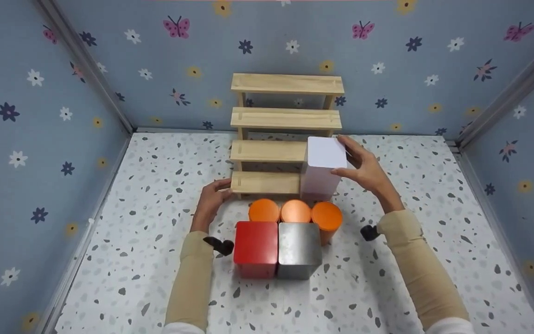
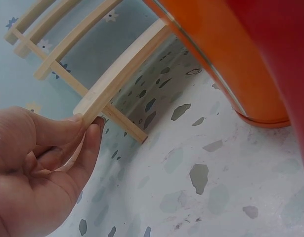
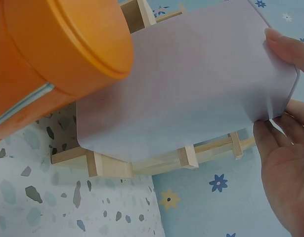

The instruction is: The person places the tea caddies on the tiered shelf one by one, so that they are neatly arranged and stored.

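A wooden four-step display stand (image 1: 264, 182) stands against the back wall. My left hand (image 1: 211, 202) pinches the left end of its lowest step between thumb and fingers, as the left wrist view shows. With the thumb and fingers of my right hand (image 1: 366, 171), I grip the upper part of a tall, pale lilac rectangular canister (image 1: 326, 152). The canister is in front of the right part of the lower steps and hides their right ends. In the right wrist view, the canister's broad side (image 3: 181, 84) fills the middle, partly covered by an orange cylinder (image 3: 67, 44).
Three orange-topped cylinders (image 1: 295, 211) stand in a row just in front of the stand. Nearer me, a red rectangular canister (image 1: 256, 241) and a grey one (image 1: 300, 246) stand side by side. Patterned blue walls (image 1: 295, 46) enclose the speckled tabletop (image 1: 155, 195).
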{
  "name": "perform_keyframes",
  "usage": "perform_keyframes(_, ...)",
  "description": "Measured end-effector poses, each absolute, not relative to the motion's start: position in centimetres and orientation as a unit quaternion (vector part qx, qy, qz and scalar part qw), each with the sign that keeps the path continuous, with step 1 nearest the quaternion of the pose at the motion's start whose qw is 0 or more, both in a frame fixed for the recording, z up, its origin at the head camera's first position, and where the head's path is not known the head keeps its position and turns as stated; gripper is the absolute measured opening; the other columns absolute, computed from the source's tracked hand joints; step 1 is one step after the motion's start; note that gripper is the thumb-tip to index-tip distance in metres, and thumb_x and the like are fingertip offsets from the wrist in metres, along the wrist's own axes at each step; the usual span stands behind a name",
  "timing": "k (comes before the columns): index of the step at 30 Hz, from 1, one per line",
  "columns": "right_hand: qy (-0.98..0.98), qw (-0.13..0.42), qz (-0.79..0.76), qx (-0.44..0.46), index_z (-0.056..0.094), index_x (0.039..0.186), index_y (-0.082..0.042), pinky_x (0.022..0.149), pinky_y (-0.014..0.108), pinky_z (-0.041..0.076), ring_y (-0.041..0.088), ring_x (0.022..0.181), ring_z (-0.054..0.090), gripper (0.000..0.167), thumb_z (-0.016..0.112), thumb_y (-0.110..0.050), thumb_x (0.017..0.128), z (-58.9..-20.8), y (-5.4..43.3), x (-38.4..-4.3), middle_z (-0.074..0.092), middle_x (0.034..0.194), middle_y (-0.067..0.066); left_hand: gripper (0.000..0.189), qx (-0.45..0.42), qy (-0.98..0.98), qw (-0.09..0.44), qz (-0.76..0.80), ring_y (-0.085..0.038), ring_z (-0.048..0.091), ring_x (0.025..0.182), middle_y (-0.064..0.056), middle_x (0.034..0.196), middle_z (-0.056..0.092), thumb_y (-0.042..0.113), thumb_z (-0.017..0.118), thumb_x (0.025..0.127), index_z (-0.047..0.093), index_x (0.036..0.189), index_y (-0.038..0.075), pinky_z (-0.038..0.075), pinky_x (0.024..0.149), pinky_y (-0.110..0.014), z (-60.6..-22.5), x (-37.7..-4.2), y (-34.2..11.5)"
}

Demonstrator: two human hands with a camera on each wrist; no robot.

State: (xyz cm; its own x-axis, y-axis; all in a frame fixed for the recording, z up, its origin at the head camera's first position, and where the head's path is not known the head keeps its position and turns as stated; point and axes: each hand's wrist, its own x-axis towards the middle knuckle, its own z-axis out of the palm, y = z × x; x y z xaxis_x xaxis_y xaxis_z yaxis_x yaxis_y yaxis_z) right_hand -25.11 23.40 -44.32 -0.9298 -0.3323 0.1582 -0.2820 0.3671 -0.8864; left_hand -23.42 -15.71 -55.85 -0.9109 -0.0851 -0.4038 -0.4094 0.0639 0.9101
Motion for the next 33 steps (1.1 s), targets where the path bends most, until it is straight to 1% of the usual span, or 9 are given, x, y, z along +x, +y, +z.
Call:
perform_keyframes(2,0.827,0.024,-0.53,-0.186,0.032,0.15,-0.018,0.117,0.042,0.027,0.023,0.143,0.029,0.087,0.08,-0.025,0.077,-44.7,23.6,-25.3,0.028,0.156,0.004,0.041,-0.173,0.719,0.122,0.661,-0.022,0.057,0.116,-0.011,0.133,0.056,0.004,0.057,0.091,0.056,0.131,0.008,0.046,0.102,-0.032,-55.9,-23.4,-15.7)
perform_keyframes(7,0.826,0.04,-0.53,-0.191,0.029,0.151,-0.02,0.118,0.043,0.025,0.024,0.144,0.025,0.086,0.077,-0.02,0.08,-44.5,23.7,-25.3,0.021,0.159,0.004,0.041,-0.17,0.713,0.121,0.669,-0.023,0.057,0.116,-0.013,0.134,0.055,0.002,0.056,0.09,0.056,0.131,0.007,0.046,0.102,-0.034,-55.9,-23.4,-15.7)
perform_keyframes(10,0.821,0.053,-0.534,-0.195,0.026,0.152,-0.016,0.118,0.044,0.023,0.026,0.145,0.023,0.085,0.075,-0.016,0.082,-44.1,23.6,-25.1,0.018,0.16,0.006,0.042,-0.172,0.71,0.125,0.671,-0.023,0.057,0.116,-0.013,0.135,0.055,0.001,0.056,0.09,0.055,0.132,0.006,0.046,0.102,-0.034,-56.0,-23.4,-15.6)
perform_keyframes(15,0.816,0.067,-0.54,-0.194,0.021,0.152,-0.009,0.118,0.046,0.023,0.029,0.145,0.022,0.088,0.074,-0.012,0.082,-42.4,23.0,-24.2,0.02,0.159,0.01,0.043,-0.184,0.716,0.133,0.66,-0.021,0.057,0.117,-0.011,0.136,0.054,0.002,0.056,0.091,0.055,0.133,0.008,0.045,0.103,-0.033,-56.0,-23.6,-15.6)
perform_keyframes(20,0.818,0.069,-0.536,-0.194,0.019,0.153,-0.011,0.117,0.049,0.023,0.031,0.145,0.023,0.091,0.074,-0.012,0.081,-41.5,22.8,-23.9,0.021,0.159,0.011,0.043,-0.186,0.716,0.132,0.66,-0.021,0.056,0.117,-0.011,0.136,0.054,0.002,0.055,0.091,0.055,0.133,0.008,0.045,0.103,-0.033,-55.9,-23.7,-15.6)
perform_keyframes(25,0.821,0.073,-0.534,-0.185,0.018,0.154,-0.013,0.117,0.048,0.023,0.03,0.144,0.024,0.092,0.075,-0.015,0.081,-41.2,22.7,-23.7,0.02,0.159,0.009,0.043,-0.182,0.717,0.131,0.661,-0.021,0.057,0.117,-0.011,0.136,0.054,0.003,0.056,0.091,0.055,0.133,0.009,0.045,0.103,-0.033,-55.9,-23.7,-15.6)
perform_keyframes(30,0.827,0.08,-0.524,-0.185,0.013,0.154,-0.01,0.118,0.051,0.018,0.032,0.146,0.017,0.094,0.073,-0.012,0.081,-40.8,22.3,-23.5,0.014,0.16,0.012,0.041,-0.179,0.714,0.127,0.665,-0.022,0.057,0.117,-0.012,0.135,0.055,0.003,0.055,0.092,0.055,0.133,0.007,0.046,0.102,-0.033,-56.1,-23.7,-15.7)
perform_keyframes(33,0.841,0.077,-0.504,-0.183,0.011,0.154,-0.01,0.119,0.05,0.016,0.031,0.147,0.013,0.094,0.072,-0.011,0.082,-40.5,22.1,-23.3,0.01,0.161,0.012,0.04,-0.178,0.712,0.123,0.669,-0.022,0.057,0.116,-0.012,0.134,0.055,0.002,0.055,0.091,0.056,0.131,0.007,0.047,0.101,-0.033,-56.1,-23.5,-15.7)
